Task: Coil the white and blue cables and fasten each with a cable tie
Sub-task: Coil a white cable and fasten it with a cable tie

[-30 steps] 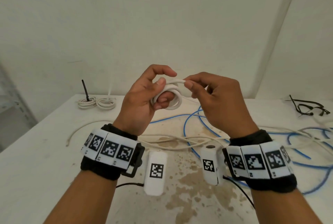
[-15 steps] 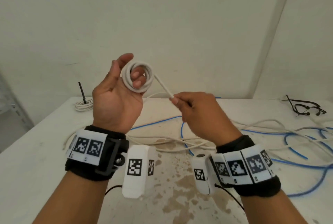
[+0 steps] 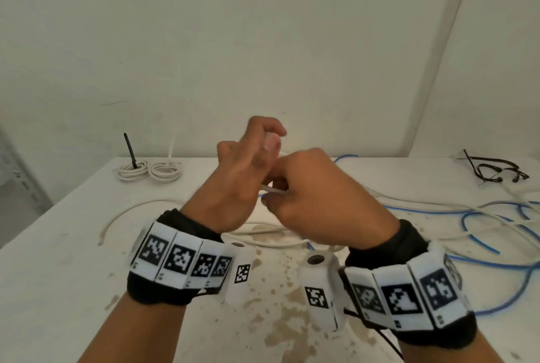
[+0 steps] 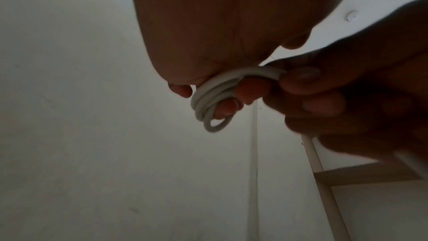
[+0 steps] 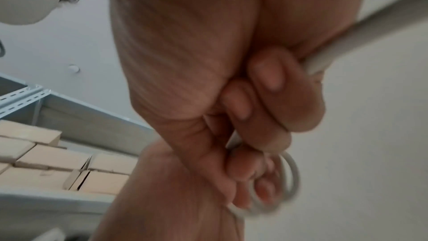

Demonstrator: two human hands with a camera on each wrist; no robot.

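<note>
Both hands meet above the table's middle. My left hand (image 3: 270,137) holds a small coil of white cable (image 4: 213,98) looped round its fingers, which curl through the coil. My right hand (image 3: 292,184) presses close against it, pinching the coil (image 5: 289,177) with its fingertips and gripping the trailing white strand (image 5: 347,43) in its curled fingers. In the head view the hands hide the coil, and only a short piece of the white cable (image 3: 273,189) shows between them. Loose blue cable (image 3: 479,216) lies in loops on the table to the right.
Two tied white coils (image 3: 149,171) sit at the back left of the stained white table (image 3: 58,260). Black cable ties (image 3: 493,171) lie at the back right. More white cable (image 3: 131,210) trails across the table under the hands. A shelf with cardboard boxes (image 5: 46,162) stands to the left.
My left hand has come down from its raised position and turned palm away with the coil. My right hand has moved up against it, so the straight strand between them is gone.
</note>
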